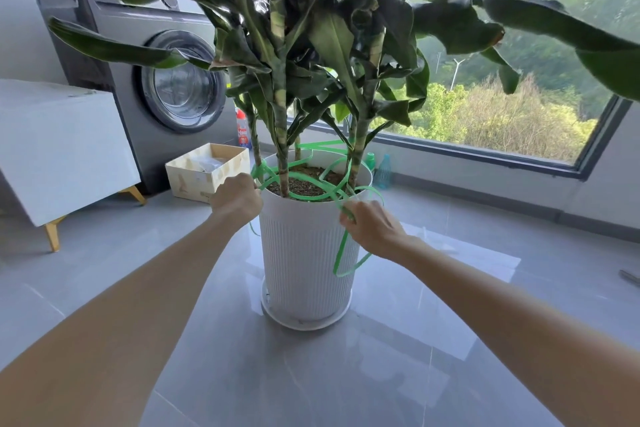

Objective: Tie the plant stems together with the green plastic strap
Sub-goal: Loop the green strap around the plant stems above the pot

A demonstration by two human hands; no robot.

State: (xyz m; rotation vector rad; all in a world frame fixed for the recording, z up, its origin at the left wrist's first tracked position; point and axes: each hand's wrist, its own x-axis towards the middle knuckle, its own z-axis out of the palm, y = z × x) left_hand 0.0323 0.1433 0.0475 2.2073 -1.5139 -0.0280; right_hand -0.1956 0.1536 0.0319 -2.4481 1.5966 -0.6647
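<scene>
Head view: left hand (237, 199), right hand (372, 227) grip green strap (322, 146); glossy grey tile floor (450, 340)

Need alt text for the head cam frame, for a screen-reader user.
Two bare hands grip a loose green plastic strap looped around the plant stems in a white ribbed pot: left hand at its left rim, right hand at its right. A washing machine and open box stand behind.

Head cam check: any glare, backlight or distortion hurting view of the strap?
Head view: window backlight turns the leaves dark; glossy floor reflects glare beside the pot; wide-angle lens bends the window frame; strap, left hand and right hand are sharp.
</scene>
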